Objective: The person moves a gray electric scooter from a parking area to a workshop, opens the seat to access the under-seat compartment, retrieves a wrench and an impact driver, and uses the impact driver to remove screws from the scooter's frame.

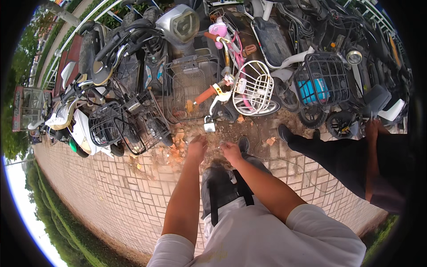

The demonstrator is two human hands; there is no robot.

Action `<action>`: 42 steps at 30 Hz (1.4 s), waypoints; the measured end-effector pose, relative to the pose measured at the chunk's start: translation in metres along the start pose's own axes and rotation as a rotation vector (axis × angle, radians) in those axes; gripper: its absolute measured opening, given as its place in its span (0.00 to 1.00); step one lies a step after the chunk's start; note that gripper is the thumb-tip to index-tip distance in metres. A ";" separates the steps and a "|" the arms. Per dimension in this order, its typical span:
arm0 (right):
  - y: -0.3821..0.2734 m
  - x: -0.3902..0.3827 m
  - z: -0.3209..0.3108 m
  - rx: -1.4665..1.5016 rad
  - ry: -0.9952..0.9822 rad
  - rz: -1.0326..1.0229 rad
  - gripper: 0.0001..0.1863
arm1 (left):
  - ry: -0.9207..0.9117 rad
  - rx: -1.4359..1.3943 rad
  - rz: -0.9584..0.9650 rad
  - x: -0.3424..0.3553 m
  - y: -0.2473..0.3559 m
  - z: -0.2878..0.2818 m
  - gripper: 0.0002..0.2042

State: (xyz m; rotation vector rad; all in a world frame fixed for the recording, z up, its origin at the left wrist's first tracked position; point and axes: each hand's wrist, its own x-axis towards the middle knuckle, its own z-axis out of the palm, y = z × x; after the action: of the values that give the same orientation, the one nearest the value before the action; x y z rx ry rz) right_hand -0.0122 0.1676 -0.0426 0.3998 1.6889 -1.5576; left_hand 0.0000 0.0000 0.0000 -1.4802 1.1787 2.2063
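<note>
My left hand [198, 146] and my right hand [231, 151] are held out in front of me, a short gap apart, above the brick paving. The fingers of both are pinched; whatever they hold, if anything, is too small to make out. Just beyond them a silver padlock [209, 125] hangs from the end of a white brake lever [216, 105], touched by neither hand. That lever belongs to a small pink bicycle [234, 41] with brown handlebar grips [204, 95] and a white wire basket [254, 91].
Old scooters and bicycles stand tightly packed across the far side. A black basket [323, 79] with a blue item is right of the pink bicycle; another black basket [105, 123] is left. A person in dark trousers [327, 153] stands at my right. Dry leaves [176, 153] lie on the paving.
</note>
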 end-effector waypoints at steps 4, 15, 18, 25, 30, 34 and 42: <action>-0.029 0.036 0.019 0.288 0.007 -0.049 0.12 | -0.155 0.031 0.067 0.065 0.046 0.022 0.12; -0.066 -0.026 0.069 0.134 0.542 -0.175 0.12 | -0.201 0.091 -0.356 0.042 0.071 0.039 0.14; -0.074 -0.017 0.078 0.013 0.672 -0.223 0.11 | -0.308 0.090 -0.379 0.045 0.074 0.036 0.15; -0.073 -0.015 0.075 -0.430 0.829 -0.495 0.08 | -0.254 0.043 -0.404 0.042 0.075 0.044 0.09; -0.086 -0.031 0.064 -0.824 0.779 -0.538 0.16 | -0.342 -0.017 -0.444 0.042 0.070 0.046 0.07; -0.084 -0.033 0.067 -0.691 0.737 -0.573 0.18 | -0.423 0.049 -0.418 0.056 0.062 0.034 0.10; -0.064 -0.013 0.084 0.400 0.635 -0.150 0.15 | -0.402 0.109 -0.324 0.048 0.061 0.036 0.09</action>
State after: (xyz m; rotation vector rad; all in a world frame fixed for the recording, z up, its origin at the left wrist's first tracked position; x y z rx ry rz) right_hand -0.0204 0.0797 0.0161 1.0885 1.8840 -2.0286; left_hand -0.0821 -0.0247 -0.0052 -1.0323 0.8456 2.0487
